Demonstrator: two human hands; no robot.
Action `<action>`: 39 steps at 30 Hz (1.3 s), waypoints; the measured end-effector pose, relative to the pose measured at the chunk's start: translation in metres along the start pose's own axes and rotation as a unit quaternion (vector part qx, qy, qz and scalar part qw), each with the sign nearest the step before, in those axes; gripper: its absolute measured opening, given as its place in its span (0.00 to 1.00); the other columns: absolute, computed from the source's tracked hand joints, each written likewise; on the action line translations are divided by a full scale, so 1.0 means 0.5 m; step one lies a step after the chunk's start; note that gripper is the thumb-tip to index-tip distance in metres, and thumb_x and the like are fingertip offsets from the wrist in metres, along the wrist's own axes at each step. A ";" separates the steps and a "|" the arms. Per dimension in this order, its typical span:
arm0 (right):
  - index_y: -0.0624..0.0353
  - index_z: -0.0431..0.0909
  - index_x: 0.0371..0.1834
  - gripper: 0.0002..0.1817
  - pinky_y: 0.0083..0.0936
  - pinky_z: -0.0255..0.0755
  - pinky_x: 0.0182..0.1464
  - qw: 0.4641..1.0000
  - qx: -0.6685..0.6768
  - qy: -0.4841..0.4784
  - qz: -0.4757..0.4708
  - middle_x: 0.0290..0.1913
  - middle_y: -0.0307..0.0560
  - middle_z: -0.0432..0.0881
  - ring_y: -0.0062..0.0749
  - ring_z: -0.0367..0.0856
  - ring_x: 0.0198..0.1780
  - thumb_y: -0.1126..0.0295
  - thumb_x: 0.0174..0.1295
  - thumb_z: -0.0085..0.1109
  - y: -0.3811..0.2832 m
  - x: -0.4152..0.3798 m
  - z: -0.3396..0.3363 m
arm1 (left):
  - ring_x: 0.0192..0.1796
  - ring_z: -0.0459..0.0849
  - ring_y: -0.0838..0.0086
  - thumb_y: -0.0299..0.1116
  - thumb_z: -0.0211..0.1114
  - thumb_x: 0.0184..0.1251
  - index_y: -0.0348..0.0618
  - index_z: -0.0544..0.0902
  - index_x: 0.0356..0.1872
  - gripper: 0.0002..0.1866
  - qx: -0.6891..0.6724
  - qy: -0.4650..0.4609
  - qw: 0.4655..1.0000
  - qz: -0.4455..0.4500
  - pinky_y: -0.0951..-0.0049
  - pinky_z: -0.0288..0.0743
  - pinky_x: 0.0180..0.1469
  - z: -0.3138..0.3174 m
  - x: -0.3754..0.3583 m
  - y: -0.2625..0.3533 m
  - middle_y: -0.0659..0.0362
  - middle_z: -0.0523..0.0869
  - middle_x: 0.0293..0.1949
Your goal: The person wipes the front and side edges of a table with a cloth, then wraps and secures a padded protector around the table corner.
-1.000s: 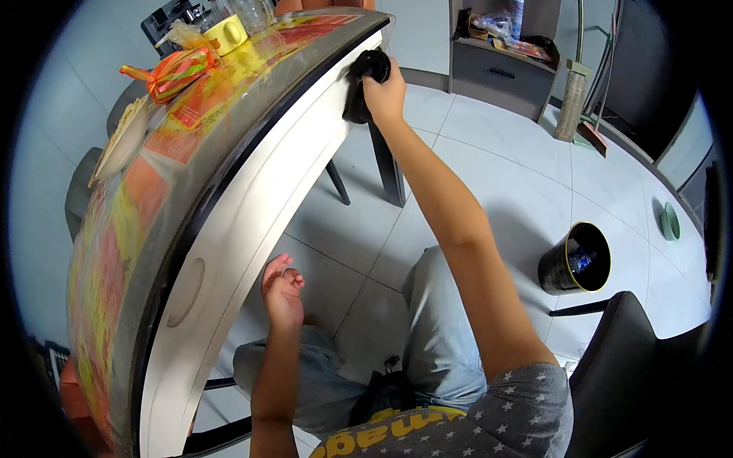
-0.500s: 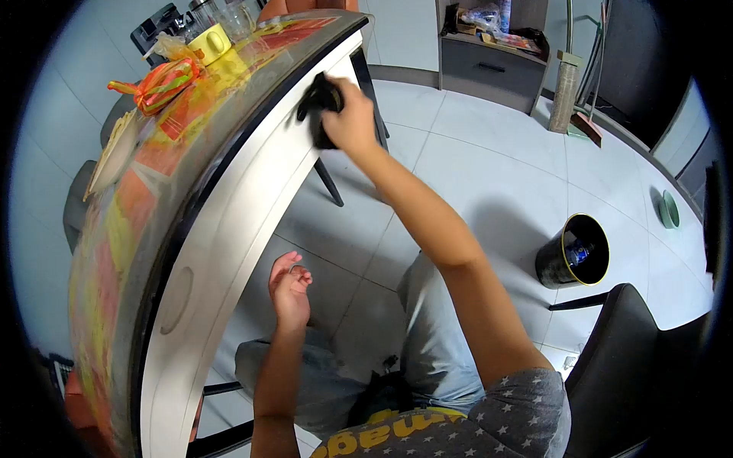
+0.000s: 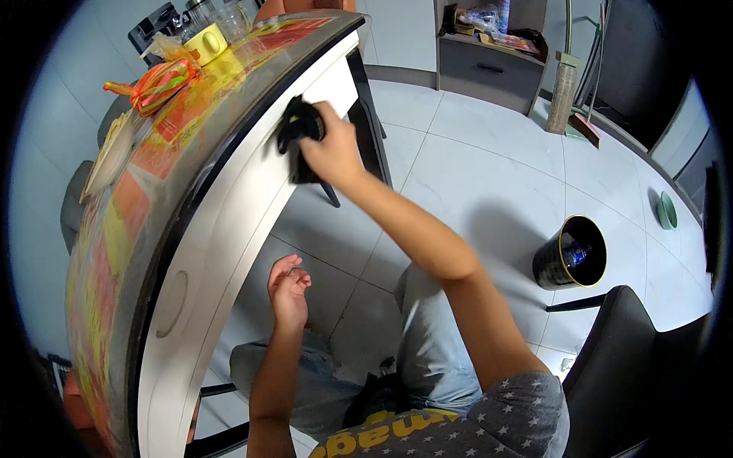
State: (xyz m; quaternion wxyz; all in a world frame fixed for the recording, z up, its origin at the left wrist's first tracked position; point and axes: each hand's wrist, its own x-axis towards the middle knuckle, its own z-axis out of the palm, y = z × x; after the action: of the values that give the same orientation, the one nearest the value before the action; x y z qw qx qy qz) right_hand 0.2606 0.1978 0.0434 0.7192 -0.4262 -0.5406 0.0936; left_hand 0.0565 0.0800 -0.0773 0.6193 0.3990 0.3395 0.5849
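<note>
My right hand (image 3: 334, 145) grips a bunched black cloth (image 3: 302, 136) and presses it against the white side panel (image 3: 248, 179) of the table, near its far end. The cloth hangs slightly below the panel's lower edge. My left hand (image 3: 289, 291) is raised above my lap, to the right of the panel. Its fingers are loosely curled and apart, with nothing in them. An oval outline (image 3: 172, 304) marks the near part of the panel.
On the patterned tabletop (image 3: 114, 259) stand a yellow mug (image 3: 207, 46), an orange-striped bag (image 3: 162, 85) and a plate (image 3: 109, 158). A black bin (image 3: 551, 263), a dark chair (image 3: 611, 351) and a green bowl (image 3: 667, 211) are on the right. A low cabinet (image 3: 489, 80) stands behind.
My right hand has slid the black cloth along the white panel, toward me and to the left. My left hand has stayed almost where it was.
</note>
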 end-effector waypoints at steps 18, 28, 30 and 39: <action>0.64 0.70 0.47 0.22 0.41 0.73 0.47 0.994 -0.056 0.096 -0.001 0.39 0.68 0.80 0.62 0.78 0.45 0.77 0.45 0.59 0.145 0.183 -0.060 | 0.32 0.77 0.75 0.23 0.52 0.59 0.37 0.77 0.46 0.14 0.018 -0.034 0.998 0.041 0.74 0.71 0.35 0.000 0.001 -0.006 0.56 0.79 0.44; 0.67 0.70 0.44 0.25 0.38 0.65 0.61 0.985 0.007 -0.059 -0.161 0.53 0.66 0.74 0.57 0.72 0.57 0.84 0.36 0.56 0.001 -0.033 0.013 | 0.33 0.76 0.74 0.24 0.52 0.59 0.37 0.77 0.47 0.14 0.037 -0.045 0.998 0.027 0.73 0.71 0.36 0.025 -0.005 -0.014 0.57 0.78 0.41; 0.66 0.70 0.45 0.25 0.39 0.66 0.60 0.983 -0.001 -0.026 -0.183 0.53 0.66 0.74 0.58 0.72 0.56 0.84 0.37 0.56 0.007 -0.030 0.022 | 0.33 0.75 0.74 0.26 0.53 0.60 0.37 0.76 0.47 0.14 0.052 -0.033 0.998 0.027 0.72 0.70 0.37 0.020 -0.009 -0.011 0.56 0.78 0.41; 0.64 0.68 0.46 0.20 0.40 0.74 0.45 0.993 -0.040 0.114 0.013 0.38 0.67 0.80 0.61 0.79 0.43 0.78 0.48 0.57 0.097 0.126 -0.011 | 0.32 0.75 0.73 0.26 0.54 0.61 0.36 0.76 0.46 0.13 0.077 -0.066 0.992 0.074 0.72 0.70 0.36 -0.021 -0.024 0.025 0.56 0.78 0.39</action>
State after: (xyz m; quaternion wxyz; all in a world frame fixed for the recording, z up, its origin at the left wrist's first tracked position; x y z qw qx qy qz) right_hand 0.3062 0.2627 0.0526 0.7575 -0.4693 -0.4526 0.0324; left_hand 0.0403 0.0691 -0.0714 0.5626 0.5076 0.3116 0.5733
